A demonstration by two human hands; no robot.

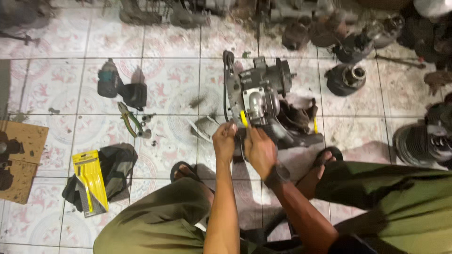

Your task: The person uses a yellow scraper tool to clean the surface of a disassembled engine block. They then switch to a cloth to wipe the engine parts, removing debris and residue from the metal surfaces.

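The person squats on the tiled floor (pixel 174 80) with a dark grey engine assembly (pixel 261 91) lying just ahead of their sandalled feet, and both hands meet at its near end. The left hand (pixel 224 141) is curled around the lower edge of the assembly beside a black cable (pixel 228 80) that runs up its left side; the right hand (pixel 260 149) presses close beside it, fingers closed over a yellow-handled tool (pixel 244 118) whose tip is set against the silver housing (pixel 256 103) in the assembly's middle. The two hands sit almost touching, each clamped on its own thing. By the look of it a fastener or fitting at the near face is being worked, and the next move seems to call for steady bracing from the left hand while the right turns or levers the tool without slipping off. To the left of the assembly lie green-handled pliers (pixel 129 117) and a cordless drill (pixel 117 87). Further left and nearer the person, a flat yellow blister package (pixel 92 181), oblong with a dark tool shape on its face, rests tilted on a dark cloth (pixel 120 164). At the far left a brown cardboard sheet (pixel 23 155) lies flat. Behind the assembly, rusty engine parts (pixel 348 77) crowd the floor.
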